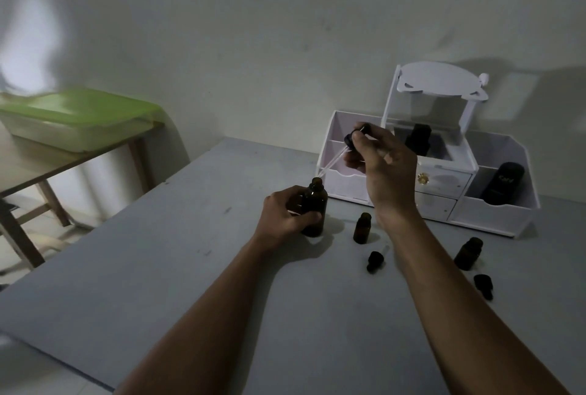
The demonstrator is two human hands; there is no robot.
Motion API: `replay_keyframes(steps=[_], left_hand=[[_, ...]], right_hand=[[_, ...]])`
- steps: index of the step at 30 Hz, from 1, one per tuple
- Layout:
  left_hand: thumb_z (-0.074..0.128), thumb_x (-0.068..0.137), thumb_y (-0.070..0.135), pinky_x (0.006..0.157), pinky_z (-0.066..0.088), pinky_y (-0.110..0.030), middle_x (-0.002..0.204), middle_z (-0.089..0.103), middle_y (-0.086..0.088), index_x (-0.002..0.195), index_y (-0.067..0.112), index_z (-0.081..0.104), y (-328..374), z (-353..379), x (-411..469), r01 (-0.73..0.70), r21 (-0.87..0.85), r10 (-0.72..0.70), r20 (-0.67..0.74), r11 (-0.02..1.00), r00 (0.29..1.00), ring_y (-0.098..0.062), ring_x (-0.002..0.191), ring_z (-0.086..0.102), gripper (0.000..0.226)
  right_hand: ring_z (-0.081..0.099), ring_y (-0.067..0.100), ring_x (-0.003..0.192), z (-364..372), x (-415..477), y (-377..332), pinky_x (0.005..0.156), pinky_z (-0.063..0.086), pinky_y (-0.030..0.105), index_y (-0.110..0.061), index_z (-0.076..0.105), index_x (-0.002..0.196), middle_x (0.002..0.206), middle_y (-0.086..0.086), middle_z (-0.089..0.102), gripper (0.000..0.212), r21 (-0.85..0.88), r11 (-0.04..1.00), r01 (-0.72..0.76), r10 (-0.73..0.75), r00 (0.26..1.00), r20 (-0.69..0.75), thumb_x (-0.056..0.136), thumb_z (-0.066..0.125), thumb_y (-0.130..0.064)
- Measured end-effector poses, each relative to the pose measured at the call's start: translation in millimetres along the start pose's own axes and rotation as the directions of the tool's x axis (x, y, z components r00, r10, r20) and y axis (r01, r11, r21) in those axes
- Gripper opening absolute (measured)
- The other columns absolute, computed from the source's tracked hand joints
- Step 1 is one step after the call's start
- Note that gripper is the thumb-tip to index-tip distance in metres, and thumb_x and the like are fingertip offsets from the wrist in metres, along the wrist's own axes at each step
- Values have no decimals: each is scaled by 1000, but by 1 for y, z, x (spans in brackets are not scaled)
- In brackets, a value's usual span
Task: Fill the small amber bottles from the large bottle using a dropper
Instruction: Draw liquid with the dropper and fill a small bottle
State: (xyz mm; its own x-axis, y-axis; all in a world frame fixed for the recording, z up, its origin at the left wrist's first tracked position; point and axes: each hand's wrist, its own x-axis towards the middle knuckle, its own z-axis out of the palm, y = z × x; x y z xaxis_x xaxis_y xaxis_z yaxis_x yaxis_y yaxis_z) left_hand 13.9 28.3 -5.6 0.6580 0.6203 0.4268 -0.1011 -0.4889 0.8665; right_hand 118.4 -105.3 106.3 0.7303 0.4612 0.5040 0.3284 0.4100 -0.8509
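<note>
My left hand (283, 215) grips the large amber bottle (314, 204), which stands open and upright on the grey table (158, 268). My right hand (385, 169) holds a dropper (341, 152) by its black bulb, tilted, with the glass tip just above the bottle's mouth. One small amber bottle (362, 227) stands open right of the large one. A second small amber bottle (468, 253) stands further right, beyond my right forearm. Two black dropper caps (375, 261) (484, 285) lie on the table near them.
A white desk organiser (444, 179) with compartments, drawers and a mirror stands at the back right, holding two dark bottles (418, 139) (504, 182). A green-lidded box (76, 115) sits on a wooden table at the left. The wall is close behind.
</note>
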Motion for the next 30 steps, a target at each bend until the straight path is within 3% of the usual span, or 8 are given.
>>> replay_keyframes(steps=[4, 8, 12, 18, 22, 24, 27, 30], left_hand=[[77, 71, 19, 72, 56, -23, 89, 74, 5, 104, 18, 74, 1, 0, 0, -9, -1, 9, 7, 1000, 1000, -13, 84, 71, 33], [77, 71, 16, 73, 59, -33, 87, 74, 0, 101, 17, 74, -1, 2, -1, 7, -28, -7, -7, 1000, 1000, -17, 82, 71, 31], [77, 72, 17, 75, 59, -33, 89, 75, 0, 104, 16, 74, -1, 1, 0, -1, -19, 1, -4, 1000, 1000, -15, 84, 71, 32], [78, 74, 20, 79, 60, -34, 95, 74, 4, 108, 19, 73, -2, 1, 0, 1, 15, -1, 1, 1000, 1000, -10, 88, 70, 34], [77, 73, 22, 76, 59, -32, 94, 74, 3, 107, 19, 73, -1, 1, 0, 2, 19, -2, -5, 1000, 1000, -12, 87, 70, 34], [76, 72, 20, 71, 56, -27, 89, 74, 4, 102, 20, 74, 1, 1, 0, 6, 5, -6, -15, 1000, 1000, -13, 83, 70, 30], [77, 75, 19, 71, 56, -25, 90, 74, 5, 103, 20, 74, 1, 2, 0, 3, 29, -3, -16, 1000, 1000, -11, 83, 70, 28], [78, 75, 22, 73, 58, -27, 90, 75, 2, 102, 18, 74, 1, 2, 0, -10, 51, 11, -18, 999, 1000, -13, 82, 72, 27]], right_hand=[[70, 19, 72, 3, 0, 0, 67, 59, 24, -19, 73, 101, 86, 4, 73, 11, -29, 1000, 0, 1, 999, 45, 93, 66, -15], [71, 20, 73, 2, 5, -5, 72, 62, 32, -19, 73, 100, 84, 3, 73, 10, 13, 1000, 5, -4, 1000, -5, 93, 67, -17], [70, 23, 76, -1, 9, -9, 71, 62, 32, -20, 74, 99, 84, 3, 73, 9, 49, 999, -18, 17, 1000, 20, 92, 67, -18], [71, 16, 70, 6, 5, 2, 66, 60, 24, -10, 73, 109, 85, 2, 75, 19, -112, 993, -25, 36, 994, 101, 93, 67, -17], [73, 7, 77, 10, 4, 10, 73, 61, 25, -15, 74, 105, 86, -7, 75, 16, -256, 966, 43, 3, 984, 177, 92, 68, -21], [72, 4, 82, 13, 3, 16, 77, 58, 19, -18, 76, 102, 87, -10, 74, 14, -345, 936, 68, 4, 979, 204, 90, 70, -22], [70, 6, 89, 15, -2, 28, 75, 50, 5, -15, 76, 105, 97, -2, 76, 18, -427, 902, 59, 48, 971, 235, 88, 71, -18], [71, 9, 91, 15, -5, 36, 79, 51, 10, -14, 77, 104, 100, 1, 76, 18, -453, 891, 35, 90, 963, 253, 87, 72, -17]])
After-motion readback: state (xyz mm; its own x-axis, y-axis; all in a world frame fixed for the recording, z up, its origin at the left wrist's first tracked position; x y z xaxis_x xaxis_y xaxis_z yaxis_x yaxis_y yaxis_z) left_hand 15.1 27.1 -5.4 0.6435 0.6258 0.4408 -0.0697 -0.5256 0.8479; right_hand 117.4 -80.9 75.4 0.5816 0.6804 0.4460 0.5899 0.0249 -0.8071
